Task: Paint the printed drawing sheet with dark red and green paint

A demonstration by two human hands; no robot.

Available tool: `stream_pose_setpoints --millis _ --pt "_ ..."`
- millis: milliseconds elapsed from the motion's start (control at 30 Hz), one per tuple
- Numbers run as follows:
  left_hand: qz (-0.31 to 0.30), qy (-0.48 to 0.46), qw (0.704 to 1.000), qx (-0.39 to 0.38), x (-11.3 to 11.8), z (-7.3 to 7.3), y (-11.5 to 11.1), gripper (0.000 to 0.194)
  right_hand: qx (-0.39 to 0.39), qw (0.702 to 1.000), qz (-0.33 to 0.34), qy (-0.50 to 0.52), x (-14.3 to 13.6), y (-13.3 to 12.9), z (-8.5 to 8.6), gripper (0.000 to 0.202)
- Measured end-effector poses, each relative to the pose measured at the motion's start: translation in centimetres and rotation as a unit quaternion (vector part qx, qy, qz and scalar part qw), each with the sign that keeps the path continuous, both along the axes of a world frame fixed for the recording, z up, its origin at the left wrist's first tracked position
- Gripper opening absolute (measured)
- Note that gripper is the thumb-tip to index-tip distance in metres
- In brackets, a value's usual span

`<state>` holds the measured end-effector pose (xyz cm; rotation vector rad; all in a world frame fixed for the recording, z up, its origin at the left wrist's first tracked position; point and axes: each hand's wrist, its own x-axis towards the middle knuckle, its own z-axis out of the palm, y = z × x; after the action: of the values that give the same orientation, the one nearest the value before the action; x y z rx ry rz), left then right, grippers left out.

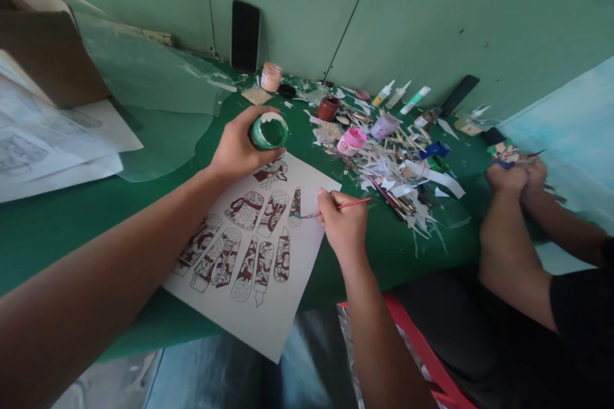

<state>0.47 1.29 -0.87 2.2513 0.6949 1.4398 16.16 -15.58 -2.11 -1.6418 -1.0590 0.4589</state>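
Observation:
My left hand [242, 144] is wrapped round an uncapped jar of green paint [269, 131], tilted so its inside shows, over the top edge of the paper. A thin red paintbrush [352, 203] is pinched in my right hand [343, 220]. Its tip meets a narrow tapered shape near the right side of the white sheet [261, 326]. Several outlined shapes are printed there, many partly filled with dark red patterns. Small green patches show on the shape under the brush. The sheet lies on the green table, its lower corner hanging past the front edge.
Paper scraps [388, 172] are heaped to the right, with a pink paint jar [352, 140], a lilac jar [384, 126] and a dark red jar [328, 108]. A phone [245, 36] leans on the wall. Another person's hands [515, 172] work at far right. Papers and a box [52, 57] lie left.

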Motion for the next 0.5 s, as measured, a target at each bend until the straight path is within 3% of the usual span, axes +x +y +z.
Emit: stream_pose_setpoints --millis 233,500 --pt "-0.003 -0.008 1.0 0.004 -0.3 0.4 -0.1 0.056 0.022 0.99 -0.015 0.135 0.5 0.8 -0.2 0.041" --pt "-0.022 -0.034 0.998 -0.055 -0.7 1.0 -0.1 0.056 0.012 0.983 0.02 0.183 2.5 5.3 0.8 0.042"
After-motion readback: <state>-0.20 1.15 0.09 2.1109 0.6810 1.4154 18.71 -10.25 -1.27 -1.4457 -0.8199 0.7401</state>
